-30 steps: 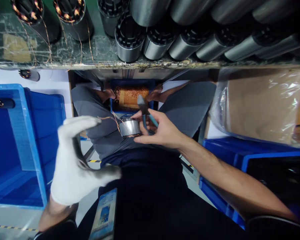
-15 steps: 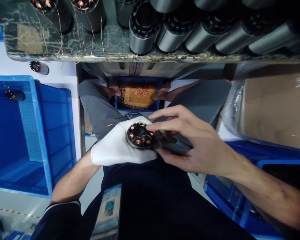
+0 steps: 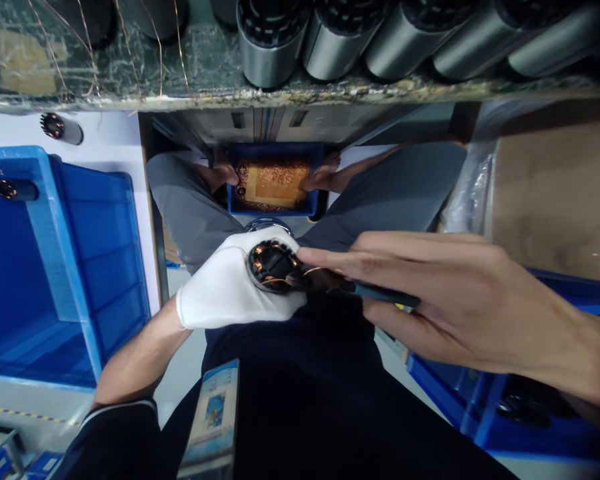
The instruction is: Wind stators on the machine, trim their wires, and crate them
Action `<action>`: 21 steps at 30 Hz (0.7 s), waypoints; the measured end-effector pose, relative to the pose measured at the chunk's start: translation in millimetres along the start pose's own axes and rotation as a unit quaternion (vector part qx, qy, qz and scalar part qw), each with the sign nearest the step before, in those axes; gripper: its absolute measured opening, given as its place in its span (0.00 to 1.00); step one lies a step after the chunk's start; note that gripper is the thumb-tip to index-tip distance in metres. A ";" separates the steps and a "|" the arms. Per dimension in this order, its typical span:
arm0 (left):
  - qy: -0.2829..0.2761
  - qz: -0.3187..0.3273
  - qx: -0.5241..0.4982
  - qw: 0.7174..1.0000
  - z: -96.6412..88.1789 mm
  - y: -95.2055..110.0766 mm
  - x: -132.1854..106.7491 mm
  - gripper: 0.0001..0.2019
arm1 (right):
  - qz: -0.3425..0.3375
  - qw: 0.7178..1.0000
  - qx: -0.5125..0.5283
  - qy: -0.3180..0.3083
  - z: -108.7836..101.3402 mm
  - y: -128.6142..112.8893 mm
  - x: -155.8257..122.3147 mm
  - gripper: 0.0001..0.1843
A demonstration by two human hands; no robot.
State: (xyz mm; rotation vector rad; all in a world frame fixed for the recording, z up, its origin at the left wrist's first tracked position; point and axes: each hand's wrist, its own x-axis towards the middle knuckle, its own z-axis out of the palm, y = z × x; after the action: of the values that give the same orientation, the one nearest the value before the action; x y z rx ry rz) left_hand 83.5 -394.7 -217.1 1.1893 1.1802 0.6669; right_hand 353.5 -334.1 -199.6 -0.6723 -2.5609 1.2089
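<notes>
My left hand point(image 3: 235, 290), in a white glove, is wrapped round a metal stator point(image 3: 271, 265) with copper windings, its open end facing up over my lap. My right hand point(image 3: 445, 293), bare, grips a pair of teal-handled pliers point(image 3: 360, 288). The pliers' dark jaws rest at the stator's right rim, where a thin copper wire point(image 3: 315, 270) sticks out.
Several steel cylinders point(image 3: 330, 40) lie along the worn bench edge point(image 3: 130, 73) above. A small blue tray of copper scraps point(image 3: 275, 183) sits on the floor between my feet. Big blue bins stand at left point(image 3: 65, 267) and lower right point(image 3: 480, 407); a plastic-wrapped carton point(image 3: 555, 200) is at right.
A second ago my gloved hand was open and my right hand held both stator and pliers. The gloved hand has since taken the stator, and the pliers' jaws have come to its rim.
</notes>
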 end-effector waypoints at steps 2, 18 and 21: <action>-0.004 -0.003 -0.018 1.000 -0.6 0.7 -0.6 0.11 | 0.002 1.000 0.003 0.008 -2.7 0.3 -0.5 0.45; 0.017 -0.015 -0.044 0.999 10.7 -21.2 6.3 0.17 | 0.003 0.989 -0.145 -0.028 -6.3 7.8 3.5 0.37; 0.003 0.001 -0.036 0.999 11.7 -21.8 6.2 0.18 | -0.021 0.979 -0.201 -0.031 -6.1 6.0 5.1 0.36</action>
State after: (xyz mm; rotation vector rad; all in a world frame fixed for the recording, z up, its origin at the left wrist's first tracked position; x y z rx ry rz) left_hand 92.7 -399.7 -240.4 1.1292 1.1495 0.7097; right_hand 353.2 -324.1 -200.4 -0.6605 -2.8870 0.7113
